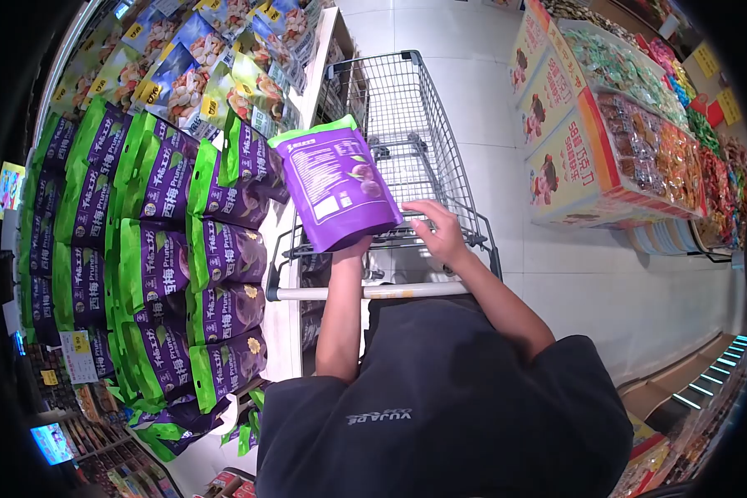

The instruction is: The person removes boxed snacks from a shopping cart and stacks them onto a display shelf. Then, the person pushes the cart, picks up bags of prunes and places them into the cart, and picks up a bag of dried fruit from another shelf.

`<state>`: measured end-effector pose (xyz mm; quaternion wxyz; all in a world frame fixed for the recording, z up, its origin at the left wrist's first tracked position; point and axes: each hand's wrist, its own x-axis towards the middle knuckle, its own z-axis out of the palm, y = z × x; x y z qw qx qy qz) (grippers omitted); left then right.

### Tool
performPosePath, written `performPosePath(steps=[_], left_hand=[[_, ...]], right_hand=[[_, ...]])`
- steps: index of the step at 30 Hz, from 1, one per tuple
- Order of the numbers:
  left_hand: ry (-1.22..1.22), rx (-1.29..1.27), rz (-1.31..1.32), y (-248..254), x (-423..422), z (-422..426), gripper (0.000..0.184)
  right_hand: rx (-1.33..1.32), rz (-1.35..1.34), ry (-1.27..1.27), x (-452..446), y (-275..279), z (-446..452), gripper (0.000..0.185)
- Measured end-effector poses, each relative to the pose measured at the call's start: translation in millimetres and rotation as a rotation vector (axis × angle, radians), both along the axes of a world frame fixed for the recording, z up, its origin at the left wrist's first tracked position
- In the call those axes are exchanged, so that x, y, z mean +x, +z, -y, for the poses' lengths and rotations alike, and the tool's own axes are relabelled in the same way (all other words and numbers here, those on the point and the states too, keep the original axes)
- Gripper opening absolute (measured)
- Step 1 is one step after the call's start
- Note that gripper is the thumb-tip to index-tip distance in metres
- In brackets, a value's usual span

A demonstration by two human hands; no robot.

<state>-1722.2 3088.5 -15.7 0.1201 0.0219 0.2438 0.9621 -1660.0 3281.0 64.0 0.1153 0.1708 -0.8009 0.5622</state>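
Note:
A purple bag of prunes (340, 183) with a green top is held up over the shopping cart (413, 91), its printed back facing me. My left hand (353, 249) supports it from below and behind; most of the fingers are hidden by the bag. At the bag's lower right edge is my right hand (438, 232), fingers apart and fingertips close to the edge; whether they touch it I cannot tell. The pale cart handle (373, 292) runs crosswise below both hands, in front of my body.
Rows of upright purple-and-green prune bags (162, 257) fill the display at left. Mixed-nut bags (199, 70) lie beyond them. To the right, across the tiled floor (481, 108), stands a box display (568, 141) heaped with wrapped sweets (651, 141).

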Motion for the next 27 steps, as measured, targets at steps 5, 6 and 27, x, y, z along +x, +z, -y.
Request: performPosePath(steps=[5, 6, 27], left_hand=[[0.039, 0.004, 0.022, -23.6, 5.3, 10.6, 0.045], [0.050, 0.005, 0.020, -27.0, 3.2, 13.4, 0.044], [0.210, -0.184, -0.085, -67.3, -13.4, 32.1, 0.037]], right_hand=[[0.038, 0.164, -0.045, 1.9, -30.2, -9.3, 0.031], [0.035, 0.216, -0.028, 2.1, -31.2, -6.7, 0.032], [0.273, 0.244, 0.018, -1.8, -46.6, 10.7, 0.029]])
